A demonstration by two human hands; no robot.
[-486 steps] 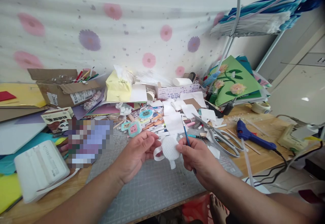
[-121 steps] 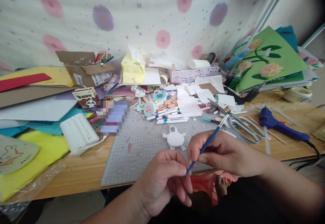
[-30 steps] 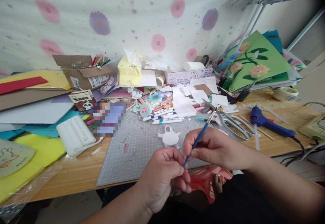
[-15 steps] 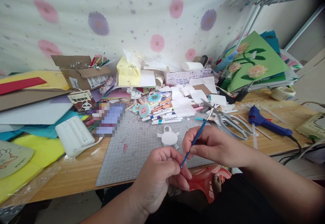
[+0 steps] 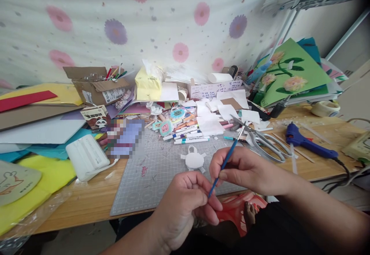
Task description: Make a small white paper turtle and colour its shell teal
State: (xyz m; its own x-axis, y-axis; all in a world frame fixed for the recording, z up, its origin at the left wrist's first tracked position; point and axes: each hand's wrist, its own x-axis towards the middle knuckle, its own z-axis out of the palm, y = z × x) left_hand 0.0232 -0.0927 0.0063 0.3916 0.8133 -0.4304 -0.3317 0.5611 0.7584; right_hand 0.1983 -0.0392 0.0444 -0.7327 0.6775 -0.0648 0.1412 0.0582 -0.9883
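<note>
My right hand point(image 5: 239, 170) pinches a slim blue paintbrush point(image 5: 229, 156), held slanted with its metal collar and bristle end up. The lower end of the handle reaches the fingertips of my left hand point(image 5: 190, 201). Those fingers are curled in, thumb against index finger, and whatever sits between them is hidden. Beyond both hands, a small white paper cutout point(image 5: 194, 160) lies on the grey cutting mat point(image 5: 138, 193). It is oval, with a loop on top and short tabs at the sides and bottom.
Large scissors point(image 5: 264, 141) and a blue glue gun point(image 5: 310, 141) lie to the right. Markers point(image 5: 191, 140), paper scraps point(image 5: 210, 125) and small decorated pieces point(image 5: 166, 128) crowd the mat's far edge. At left are a white device point(image 5: 86, 157), coloured sheets point(image 5: 49, 174) and a cardboard box point(image 5: 98, 89).
The whole view has shifted slightly, so things appear a little lower and further right. Both hands keep the same pose around the paintbrush; the cutout stays on the mat.
</note>
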